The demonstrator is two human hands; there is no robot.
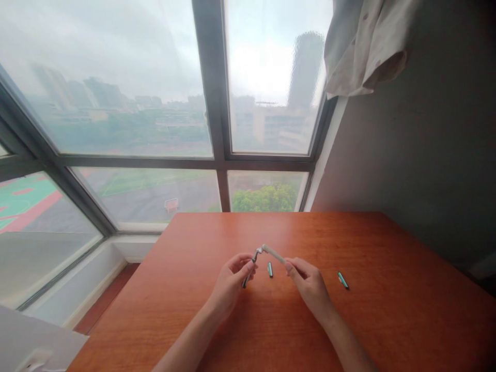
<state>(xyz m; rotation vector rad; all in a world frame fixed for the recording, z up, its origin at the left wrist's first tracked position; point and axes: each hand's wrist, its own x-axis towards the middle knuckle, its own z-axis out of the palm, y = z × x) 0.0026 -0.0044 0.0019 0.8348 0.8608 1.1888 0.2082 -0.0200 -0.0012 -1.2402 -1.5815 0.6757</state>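
My left hand (232, 279) is closed around a dark razor handle (245, 280), whose silvery neck points up and to the right. Between thumb and fingers, my right hand (310, 281) pinches a slim whitish stick that looks like a toothbrush (276, 254). Its far end meets the top of the razor handle, above the table. Just beyond the gap between my hands lies a razor blade cartridge (270, 269) with a green strip. A second razor blade cartridge (343, 280) rests to the right of my right hand.
The brown wooden table (186, 330) reaches up to a large framed window (155, 129). A dark wall (406, 155) stands on the right, with a light shirt (364, 51) hanging at the upper right. Something white (39, 336) is at the lower left.
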